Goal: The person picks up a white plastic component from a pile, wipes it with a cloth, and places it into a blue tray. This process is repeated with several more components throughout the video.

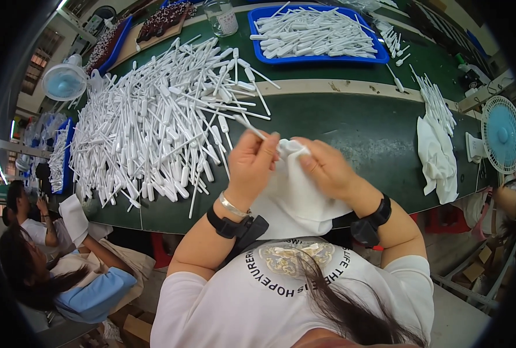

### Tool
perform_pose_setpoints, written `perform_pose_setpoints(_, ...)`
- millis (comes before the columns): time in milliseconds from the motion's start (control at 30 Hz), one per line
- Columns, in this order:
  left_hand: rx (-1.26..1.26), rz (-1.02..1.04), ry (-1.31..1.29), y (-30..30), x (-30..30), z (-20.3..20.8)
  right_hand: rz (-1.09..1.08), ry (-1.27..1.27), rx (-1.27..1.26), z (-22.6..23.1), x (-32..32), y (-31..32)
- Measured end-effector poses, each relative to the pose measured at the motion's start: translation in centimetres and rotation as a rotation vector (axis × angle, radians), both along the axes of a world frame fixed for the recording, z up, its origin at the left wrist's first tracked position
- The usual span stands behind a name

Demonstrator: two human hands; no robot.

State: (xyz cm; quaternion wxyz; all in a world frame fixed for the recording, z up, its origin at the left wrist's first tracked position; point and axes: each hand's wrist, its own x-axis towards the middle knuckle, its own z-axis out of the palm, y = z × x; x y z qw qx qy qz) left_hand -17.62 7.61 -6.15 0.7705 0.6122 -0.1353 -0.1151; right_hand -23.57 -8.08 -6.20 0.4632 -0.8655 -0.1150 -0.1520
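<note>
My left hand (252,165) pinches a white plastic dropper (250,126), its thin end pointing up and left, slightly blurred. Wrapped in the fingers of my right hand (329,168) is a white cloth (297,197), which hangs down toward my lap. Both hands meet in front of my chest, over the table's near edge, and the cloth's bunched top touches my left fingertips. Whether the dropper's other end lies inside the cloth is hidden. To the left of my hands spreads a large heap of white droppers (153,127).
A blue tray (322,60) full of droppers stands at the far side of the green table (351,133). At the right lie a bundle of droppers (435,104), another white cloth (439,156) and a fan (501,134). A glass jar (221,20) stands behind the heap. People sit at the left.
</note>
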Motion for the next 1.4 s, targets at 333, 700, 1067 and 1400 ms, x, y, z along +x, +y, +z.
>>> perform_pose_setpoints(333, -0.076, -0.127, 0.109, -0.5, -0.8, -0.2, 0.086, 0.154, -0.196, -0.1, -0.5, 0.1)
perform_pose_setpoints(700, 0.165, -0.11, -0.326, -0.2, -0.7, -0.6, 0.145, 0.471, 0.648, -1.6, -0.2, -0.1)
perform_pose_setpoints(1067, 0.65, -0.079, -0.825, -3.7, 1.6, 3.7, 0.148, 0.59, 0.847, -2.4, 0.9, -1.3)
perform_pose_setpoints(1400, 1.279, -0.137, -0.987, -14.8, 19.4, 2.9, 0.194, 0.491, 0.548, -2.9, 1.4, -1.3)
